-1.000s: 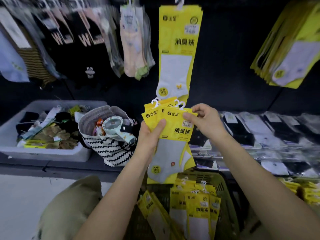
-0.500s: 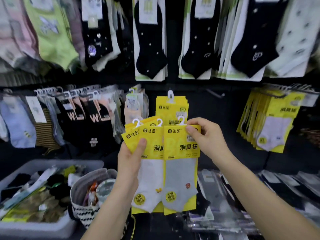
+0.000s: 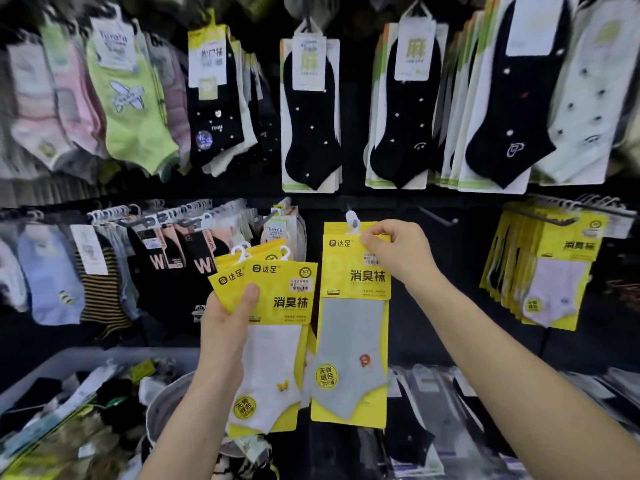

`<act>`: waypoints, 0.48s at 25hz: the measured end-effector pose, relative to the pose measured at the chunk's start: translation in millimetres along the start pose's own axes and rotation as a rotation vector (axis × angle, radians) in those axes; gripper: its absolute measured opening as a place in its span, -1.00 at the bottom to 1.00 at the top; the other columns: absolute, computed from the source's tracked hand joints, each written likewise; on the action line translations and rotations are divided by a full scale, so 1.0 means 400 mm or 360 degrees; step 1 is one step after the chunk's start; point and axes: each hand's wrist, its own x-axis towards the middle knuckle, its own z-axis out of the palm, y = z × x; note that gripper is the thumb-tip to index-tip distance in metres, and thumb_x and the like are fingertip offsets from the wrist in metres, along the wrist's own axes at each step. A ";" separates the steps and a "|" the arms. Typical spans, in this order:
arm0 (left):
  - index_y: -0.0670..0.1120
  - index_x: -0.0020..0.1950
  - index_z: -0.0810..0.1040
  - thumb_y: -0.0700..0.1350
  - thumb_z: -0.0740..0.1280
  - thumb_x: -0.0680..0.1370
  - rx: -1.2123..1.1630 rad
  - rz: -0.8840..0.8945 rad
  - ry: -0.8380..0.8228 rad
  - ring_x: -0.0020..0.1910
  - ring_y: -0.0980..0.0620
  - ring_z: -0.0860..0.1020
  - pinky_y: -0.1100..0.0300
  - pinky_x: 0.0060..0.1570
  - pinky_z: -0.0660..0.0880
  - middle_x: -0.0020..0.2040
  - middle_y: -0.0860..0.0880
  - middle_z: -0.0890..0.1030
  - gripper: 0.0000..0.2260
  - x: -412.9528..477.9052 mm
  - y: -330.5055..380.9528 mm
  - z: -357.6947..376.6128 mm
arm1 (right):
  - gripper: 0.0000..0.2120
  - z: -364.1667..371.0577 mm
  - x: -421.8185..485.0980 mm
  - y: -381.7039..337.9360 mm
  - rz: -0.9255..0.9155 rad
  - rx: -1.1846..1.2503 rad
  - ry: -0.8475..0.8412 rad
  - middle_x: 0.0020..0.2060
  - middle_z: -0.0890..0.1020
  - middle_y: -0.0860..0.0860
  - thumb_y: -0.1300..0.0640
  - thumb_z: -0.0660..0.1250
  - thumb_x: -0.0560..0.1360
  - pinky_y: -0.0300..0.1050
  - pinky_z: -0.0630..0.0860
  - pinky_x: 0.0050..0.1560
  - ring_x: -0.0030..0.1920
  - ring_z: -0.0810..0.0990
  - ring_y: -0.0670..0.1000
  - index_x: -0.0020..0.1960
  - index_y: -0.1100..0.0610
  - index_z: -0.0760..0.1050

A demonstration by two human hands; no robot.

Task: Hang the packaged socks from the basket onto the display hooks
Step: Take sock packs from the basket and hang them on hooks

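**As one hand holds a sock pack up at the rack, the other grips a fan of packs**

Where the dark display wall fills the view, the right hand (image 3: pixel 398 251) pinches the top edge of a yellow pack with a grey sock (image 3: pixel 353 341), just beside its white hanger loop (image 3: pixel 352 221). Whether the loop sits on a hook cannot be told. The left hand (image 3: pixel 225 323), lower and to the left, grips a fan of yellow packs (image 3: pixel 277 306), thumb pressed on the front one. A display hook (image 3: pixel 438 216) juts out just right of the right hand, and hung yellow packs (image 3: pixel 547 271) sit farther right
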 end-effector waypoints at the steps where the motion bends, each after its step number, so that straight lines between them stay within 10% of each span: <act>1: -0.05 0.20 0.51 -0.09 0.31 0.54 0.0004 0.0004 -0.0006 0.07 0.03 0.61 0.07 0.08 0.51 0.08 0.01 0.66 -0.76 -0.001 0.000 -0.003 | -0.92 0.004 -0.001 0.001 0.0005 -0.0063 0.0004 -0.25 0.55 -0.16 0.04 0.32 0.48 -0.16 0.46 -0.31 -0.35 0.48 -0.12 -0.18 -0.03 0.56; 9: -0.06 0.19 0.51 -0.11 0.32 0.54 -0.0033 0.0012 -0.0068 0.02 0.07 0.63 0.21 -0.06 0.53 0.06 0.02 0.66 -0.77 -0.022 0.008 0.010 | -0.83 0.008 -0.042 -0.009 -0.0458 -0.0553 0.0354 -0.06 0.50 -0.03 -0.02 0.29 0.49 -0.10 0.39 -0.05 -0.02 0.47 0.00 0.00 0.03 0.57; 12: -0.05 0.19 0.51 -0.11 0.33 0.53 -0.0093 -0.0011 -0.0140 -0.01 0.09 0.65 0.29 -0.16 0.56 0.04 0.02 0.68 -0.77 -0.040 0.002 0.042 | -0.87 0.033 -0.088 -0.044 -0.0595 -0.0245 0.0016 -0.20 0.54 -0.11 -0.04 0.29 0.48 -0.15 0.44 -0.15 -0.19 0.48 -0.10 -0.14 0.00 0.54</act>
